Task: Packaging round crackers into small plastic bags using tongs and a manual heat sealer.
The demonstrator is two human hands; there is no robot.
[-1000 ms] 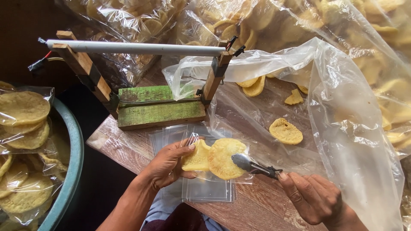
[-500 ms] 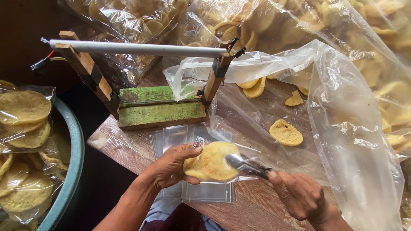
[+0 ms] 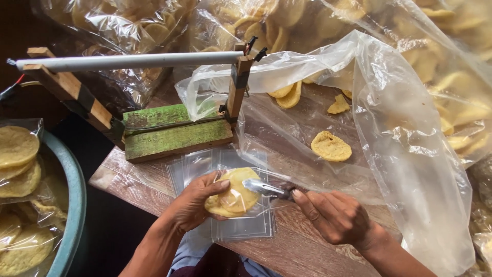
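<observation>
The left hand [image 3: 197, 205] grips a small stack of yellow crackers [image 3: 233, 194] over clear bags [image 3: 241, 225] on the counter [image 3: 307, 246]. The right hand [image 3: 333, 218] pinches metal tongs [image 3: 264, 189], their tips touching the crackers. Beyond lie a green wooden sealer [image 3: 174, 133], a big open plastic bag [image 3: 410, 143], and a loose cracker [image 3: 331, 146].

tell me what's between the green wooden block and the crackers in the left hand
In the head view, a stack of clear plastic bags lies between the green wooden block and the crackers.

Clear pouches [image 3: 241, 231] on table; big clear cracker bag [image 3: 410, 149] right.
</observation>
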